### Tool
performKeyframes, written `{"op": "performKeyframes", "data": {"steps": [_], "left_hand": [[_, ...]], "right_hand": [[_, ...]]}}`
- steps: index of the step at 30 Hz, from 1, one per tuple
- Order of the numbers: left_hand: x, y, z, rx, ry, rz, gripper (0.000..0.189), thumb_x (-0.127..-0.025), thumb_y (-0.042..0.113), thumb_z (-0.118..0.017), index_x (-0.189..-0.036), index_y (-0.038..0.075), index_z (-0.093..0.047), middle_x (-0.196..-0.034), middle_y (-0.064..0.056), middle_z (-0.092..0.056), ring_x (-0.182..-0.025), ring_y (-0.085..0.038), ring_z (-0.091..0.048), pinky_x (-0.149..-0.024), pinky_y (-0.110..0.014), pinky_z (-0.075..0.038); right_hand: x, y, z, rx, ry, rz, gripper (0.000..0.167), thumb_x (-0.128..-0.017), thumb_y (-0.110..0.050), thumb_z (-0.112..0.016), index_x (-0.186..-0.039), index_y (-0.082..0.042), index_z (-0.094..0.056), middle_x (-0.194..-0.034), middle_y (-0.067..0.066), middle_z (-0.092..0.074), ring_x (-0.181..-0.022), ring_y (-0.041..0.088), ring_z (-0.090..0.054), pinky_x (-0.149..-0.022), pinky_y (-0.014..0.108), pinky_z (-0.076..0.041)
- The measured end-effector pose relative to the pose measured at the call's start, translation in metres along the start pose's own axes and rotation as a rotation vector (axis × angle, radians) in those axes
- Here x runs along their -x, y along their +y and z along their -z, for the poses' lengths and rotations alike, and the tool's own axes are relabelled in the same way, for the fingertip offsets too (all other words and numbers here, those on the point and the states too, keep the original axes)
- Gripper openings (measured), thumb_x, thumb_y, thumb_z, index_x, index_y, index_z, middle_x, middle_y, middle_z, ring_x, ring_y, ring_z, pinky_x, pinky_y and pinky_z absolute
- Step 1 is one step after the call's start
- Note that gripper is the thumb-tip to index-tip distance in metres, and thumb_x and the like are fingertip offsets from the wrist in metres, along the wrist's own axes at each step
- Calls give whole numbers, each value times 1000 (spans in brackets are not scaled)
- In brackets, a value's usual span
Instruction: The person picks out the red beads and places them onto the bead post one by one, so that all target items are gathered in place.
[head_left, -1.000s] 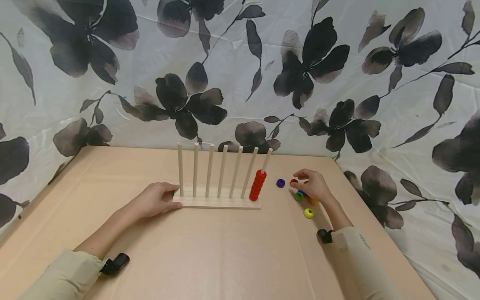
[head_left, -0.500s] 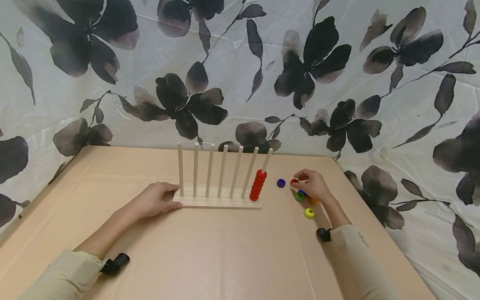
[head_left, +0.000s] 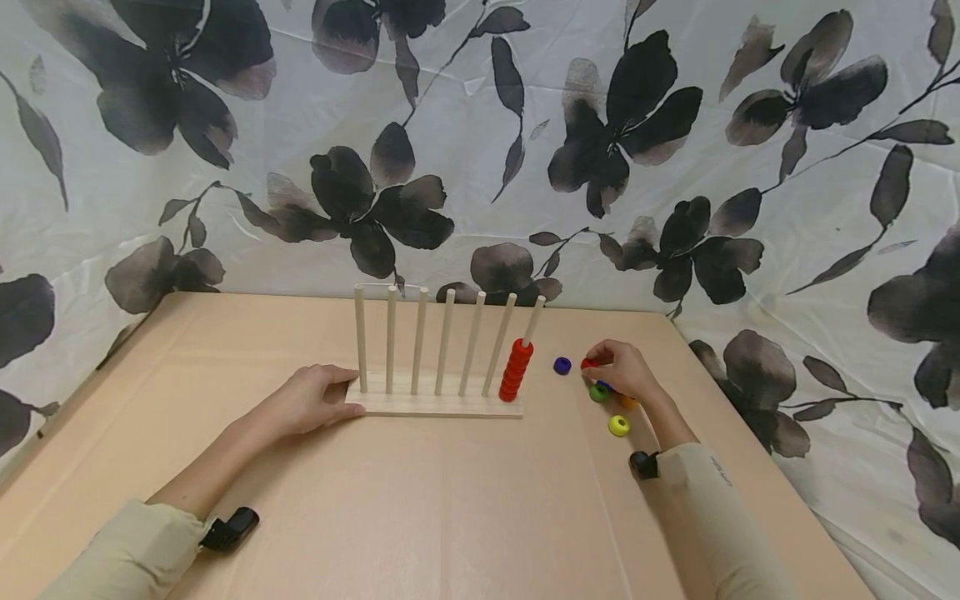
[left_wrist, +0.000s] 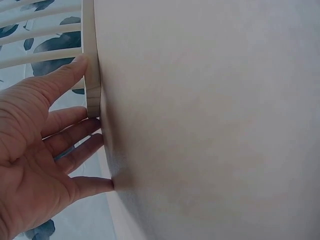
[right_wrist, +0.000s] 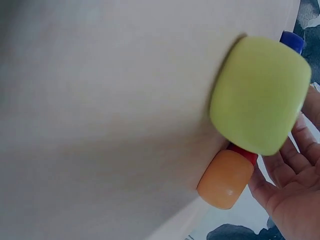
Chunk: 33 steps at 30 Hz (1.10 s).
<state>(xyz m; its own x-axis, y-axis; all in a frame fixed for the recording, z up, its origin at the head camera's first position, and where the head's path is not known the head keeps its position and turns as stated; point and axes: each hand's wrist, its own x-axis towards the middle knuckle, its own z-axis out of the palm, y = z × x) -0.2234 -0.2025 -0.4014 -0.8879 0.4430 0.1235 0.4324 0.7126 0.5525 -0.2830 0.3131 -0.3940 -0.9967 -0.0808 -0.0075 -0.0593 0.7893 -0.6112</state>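
My left hand (head_left: 311, 400) grips the left end of a wooden peg stand (head_left: 435, 406), its thumb on the front edge of the base and fingers round the end. Several red beads (head_left: 516, 371) are stacked on the rightmost peg; the other pegs are bare. To the right of the stand, my right hand (head_left: 630, 372) pinches a loose red bead (head_left: 588, 363) between thumb and forefinger. Under and beside this hand lie a green bead (head_left: 598, 392), a partly covered blue bead (head_left: 604, 385) and an orange bead (head_left: 628, 402). A yellow bead (right_wrist: 260, 95) looms large in the right wrist view.
Another blue bead (head_left: 562, 366) lies between the stand and the right hand. The pale wooden table (head_left: 450, 508) ends at the back and right against a floral sheet (head_left: 480, 150).
The right hand's fingers have closed a little further over the loose red bead, and its wrist has shifted slightly to the left. The left hand and the stand have kept their place.
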Motion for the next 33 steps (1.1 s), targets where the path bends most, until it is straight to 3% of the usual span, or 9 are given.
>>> {"op": "performKeyframes", "data": {"steps": [17,27,33], "left_hand": [[1,2,0,-5,2,-2,64,-88,30,-82,-131,-14,-62,-128,-30,-65,-125,-50,-57,-105,-60,-47],[1,3,0,-1,-4,9,66,-88,31,-83,-131,-13,-61,-129,-30,-65,-126,-49,-56,-105,-59,-47],[2,4,1,-1,-11,13,65,-88,30,-82,-132,-14,-61,-129,-31,-64,-126,-50,-56,-105,-60,-47]], "right_hand": [[-1,5,-3,25,28,7,25,-94,-11,-74,-112,3,-63,-112,21,-67,-105,35,-64,-97,48,-55],[8,-4,3,-11,53,-7,32,-94,-17,-75,-117,0,-61,-119,22,-67,-114,39,-62,-104,53,-52],[12,-14,6,-13,79,46,27,-96,-14,-73,-115,0,-61,-119,21,-69,-111,38,-64,-99,52,-55]]}}
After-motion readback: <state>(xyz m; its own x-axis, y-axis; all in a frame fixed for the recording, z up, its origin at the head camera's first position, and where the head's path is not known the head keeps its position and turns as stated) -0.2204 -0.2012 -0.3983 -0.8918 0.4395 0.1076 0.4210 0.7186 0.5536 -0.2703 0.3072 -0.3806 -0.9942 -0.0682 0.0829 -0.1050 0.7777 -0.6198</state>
